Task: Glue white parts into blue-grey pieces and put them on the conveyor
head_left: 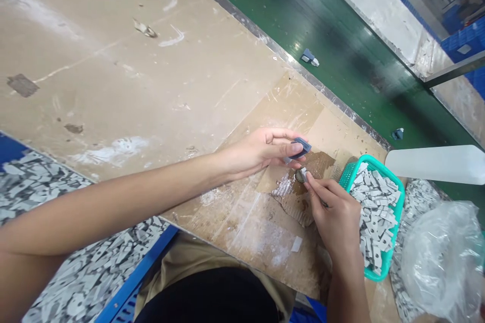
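My left hand [278, 149] is closed on a small dark blue plastic part [300, 147], pinched between thumb and fingers. Just below it, my right hand [333, 209] pinches a small light grey piece [303, 174] at its fingertips. The two pieces are close together but apart. Under both hands lies a wet, stained piece of cardboard [322, 164] on the worktable. To the right of my right hand stands a green basket [397, 222] filled with small light grey parts [375, 202].
Behind the basket lies a white cylindrical object [435, 163]. A clear plastic bag [439, 257] sits at the right, beside more grey parts. A blue crate [129, 282] of grey parts stands at lower left. Dark parts [309, 57] lie on the green belt [341, 35].
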Available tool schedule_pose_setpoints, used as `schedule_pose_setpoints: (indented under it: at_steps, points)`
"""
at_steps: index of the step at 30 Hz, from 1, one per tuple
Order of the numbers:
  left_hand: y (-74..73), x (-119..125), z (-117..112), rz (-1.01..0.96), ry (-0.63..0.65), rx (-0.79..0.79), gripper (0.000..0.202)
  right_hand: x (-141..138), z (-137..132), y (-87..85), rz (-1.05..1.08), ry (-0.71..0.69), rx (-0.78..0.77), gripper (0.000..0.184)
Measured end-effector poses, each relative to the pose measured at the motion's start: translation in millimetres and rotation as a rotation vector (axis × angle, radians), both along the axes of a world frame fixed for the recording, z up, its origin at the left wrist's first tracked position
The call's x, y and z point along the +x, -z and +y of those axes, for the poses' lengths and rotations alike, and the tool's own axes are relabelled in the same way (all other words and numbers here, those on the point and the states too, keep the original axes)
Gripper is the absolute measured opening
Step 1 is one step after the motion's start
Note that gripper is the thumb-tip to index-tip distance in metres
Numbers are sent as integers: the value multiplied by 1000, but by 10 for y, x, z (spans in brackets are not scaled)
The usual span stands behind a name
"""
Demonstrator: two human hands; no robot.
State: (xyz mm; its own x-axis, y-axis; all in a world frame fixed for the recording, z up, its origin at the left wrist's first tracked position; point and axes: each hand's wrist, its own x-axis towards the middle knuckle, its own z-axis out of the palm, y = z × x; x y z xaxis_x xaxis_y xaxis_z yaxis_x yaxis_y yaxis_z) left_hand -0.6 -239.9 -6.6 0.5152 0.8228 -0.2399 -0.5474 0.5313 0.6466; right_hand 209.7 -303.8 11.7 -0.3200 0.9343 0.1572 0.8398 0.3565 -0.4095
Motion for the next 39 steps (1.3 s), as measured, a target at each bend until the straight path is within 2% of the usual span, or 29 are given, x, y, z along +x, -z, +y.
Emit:
schedule_pose_setpoints:
  at_steps: [5, 9, 12, 20, 25, 27, 30, 33, 35, 39]
  points:
    - [25, 12, -15, 56, -30, 57, 31, 5, 5, 10, -7, -7, -15, 28]
    - [8, 18, -23, 163, -47, 158, 22, -5, 3, -25, 55, 24, -12, 26]
    - [-42, 24, -43, 223, -34, 191, 21, -16, -6, -88, 163, 70, 36, 26]
    - [-101, 46, -127, 206, 1, 189, 18, -4, -65, -184, 362, 142, 170, 33]
    - [-82, 46, -129, 70, -3, 129, 26, 11, -30, -148, 338, 113, 119, 28]
    - [-78, 35, -97, 62, -51, 88, 23, 15, -19, -134, 318, 99, 83, 26]
    - [-82, 8, -20, 17, -86, -87, 20, 23, -21, -117, 307, 103, 78, 25]
    - [-91, -25, 47, -76, -29, -307, 30, 33, -29, -102, 308, 102, 88, 25]
    - [-93, -41, 66, -112, -1, -386, 30, 38, -27, -94, 308, 96, 91, 25]
    - [-79, -50, 43, -131, 11, -372, 23, 41, -14, -83, 319, 101, 103, 27]
